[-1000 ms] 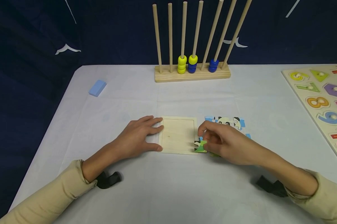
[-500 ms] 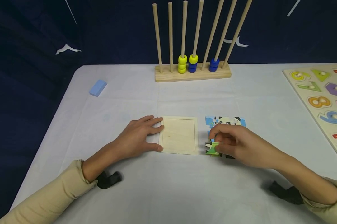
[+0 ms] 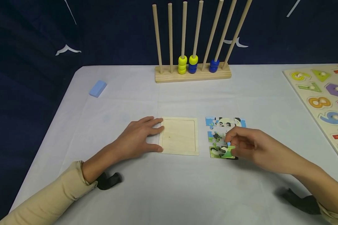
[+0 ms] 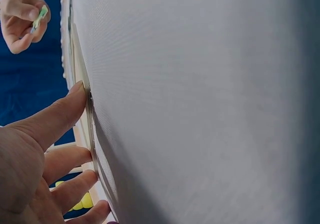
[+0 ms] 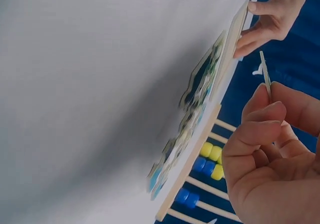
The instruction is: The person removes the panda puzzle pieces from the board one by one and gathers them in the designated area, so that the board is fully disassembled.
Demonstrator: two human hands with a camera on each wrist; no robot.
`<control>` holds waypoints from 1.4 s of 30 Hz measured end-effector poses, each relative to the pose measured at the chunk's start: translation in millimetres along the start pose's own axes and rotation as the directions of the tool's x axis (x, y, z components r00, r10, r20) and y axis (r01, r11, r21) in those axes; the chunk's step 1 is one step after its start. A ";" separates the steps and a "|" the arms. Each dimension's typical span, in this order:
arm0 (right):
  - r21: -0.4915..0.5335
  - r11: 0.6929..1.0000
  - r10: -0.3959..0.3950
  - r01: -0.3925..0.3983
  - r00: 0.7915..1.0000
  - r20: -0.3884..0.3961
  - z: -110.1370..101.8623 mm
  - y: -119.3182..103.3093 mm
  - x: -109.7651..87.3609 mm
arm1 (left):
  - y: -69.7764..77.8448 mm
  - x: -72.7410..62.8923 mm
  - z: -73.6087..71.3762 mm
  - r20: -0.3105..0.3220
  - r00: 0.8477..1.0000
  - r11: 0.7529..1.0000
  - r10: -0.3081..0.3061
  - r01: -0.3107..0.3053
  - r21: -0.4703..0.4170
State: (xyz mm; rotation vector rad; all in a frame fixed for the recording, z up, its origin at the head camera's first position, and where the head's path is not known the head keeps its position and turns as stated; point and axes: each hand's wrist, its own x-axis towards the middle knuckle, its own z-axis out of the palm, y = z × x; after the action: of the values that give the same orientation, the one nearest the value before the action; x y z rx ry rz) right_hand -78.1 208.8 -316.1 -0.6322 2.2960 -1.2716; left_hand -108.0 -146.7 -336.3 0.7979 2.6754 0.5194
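In the head view my left hand [image 3: 138, 137] rests beside a shallow square wooden puzzle tray [image 3: 180, 136], thumb and fingertips touching its left edge. The left wrist view shows those fingers [image 4: 65, 116] fairly straight against the tray's rim. My right hand [image 3: 250, 150] pinches a green jigsaw piece [image 3: 227, 152] between thumb and fingers. Seen edge-on in the right wrist view, the thin jigsaw piece [image 5: 265, 69] is held up off the table. Beneath and beside that hand lie several loose panda puzzle pieces [image 3: 226, 122], partly hidden by the hand.
A wooden bead abacus [image 3: 192, 76] with yellow and blue beads stands at the back. At the far left lies a light blue block [image 3: 98, 88]. A number and shape pegboard [image 3: 320, 103] occupies the right side. Dark cloth [image 3: 115, 34] hangs behind the white table.
My right hand has moved right, away from the tray and over the loose pieces, still pinching the green jigsaw piece. The left hand and the tray have stayed put.
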 end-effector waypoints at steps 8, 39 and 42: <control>-0.009 1.000 -0.010 0.010 1.000 -0.005 -7.2 19.3 -13.9 | 0.3 0.2 0.7 -0.002 1.000 1.000 0.002 -0.003 -0.007; -0.513 0.844 0.131 -0.159 0.987 -0.089 -16.2 36.9 -27.7 | 1.7 1.1 0.5 -0.006 1.000 1.000 -0.004 0.004 0.005; -0.528 0.833 0.142 -0.166 0.986 -0.086 -15.8 36.5 -27.0 | 1.9 1.3 0.4 -0.005 1.000 1.000 -0.006 0.006 0.004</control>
State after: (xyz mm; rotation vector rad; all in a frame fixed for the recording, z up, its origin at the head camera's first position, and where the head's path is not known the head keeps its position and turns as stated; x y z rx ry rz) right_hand -72.0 252.2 -335.8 -0.5784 2.6920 -0.5601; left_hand -108.0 -144.4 -336.1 0.7911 2.6829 0.5149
